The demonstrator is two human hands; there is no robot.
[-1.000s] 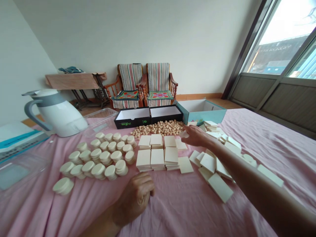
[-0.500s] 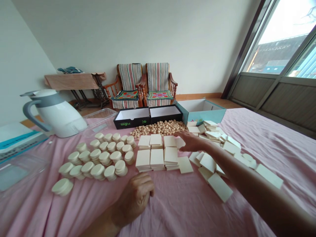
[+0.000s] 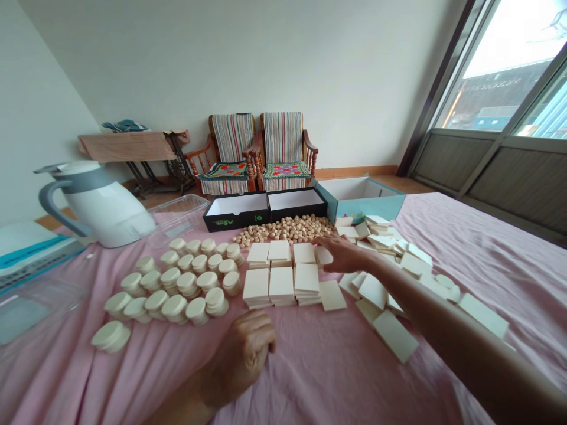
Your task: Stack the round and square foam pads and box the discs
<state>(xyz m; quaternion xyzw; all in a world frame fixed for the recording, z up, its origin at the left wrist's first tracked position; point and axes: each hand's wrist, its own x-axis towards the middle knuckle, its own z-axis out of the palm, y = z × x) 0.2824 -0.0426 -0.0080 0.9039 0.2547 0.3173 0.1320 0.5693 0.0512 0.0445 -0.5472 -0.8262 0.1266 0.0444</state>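
Note:
My right hand (image 3: 343, 252) reaches across to the back row of stacked squares. Its thumb and fingers close around the edges of a pale, thin wooden square (image 3: 323, 256), low beside a short stack (image 3: 305, 252). Nearer me stand taller stacks of the same squares (image 3: 282, 284), with a single square (image 3: 333, 295) flat at their right. My left hand (image 3: 248, 348) rests on the pink cloth in front of them, its fingers curled into a fist; nothing shows in it. Left of the squares, round wooden discs (image 3: 174, 307) stand in small piles arranged in rows.
Loose squares (image 3: 396, 335) lie heaped under and beside my right forearm. Behind the stacks are many small wooden beads (image 3: 287, 229), two black boxes (image 3: 237, 223) and a light-blue box (image 3: 370, 208). A white-grey jug (image 3: 110, 209) and clear plastic trays (image 3: 181, 215) stand left.
Almost nothing differs. My right hand stays at the same wooden square and my left fist remains in place; the view has shifted very slightly.

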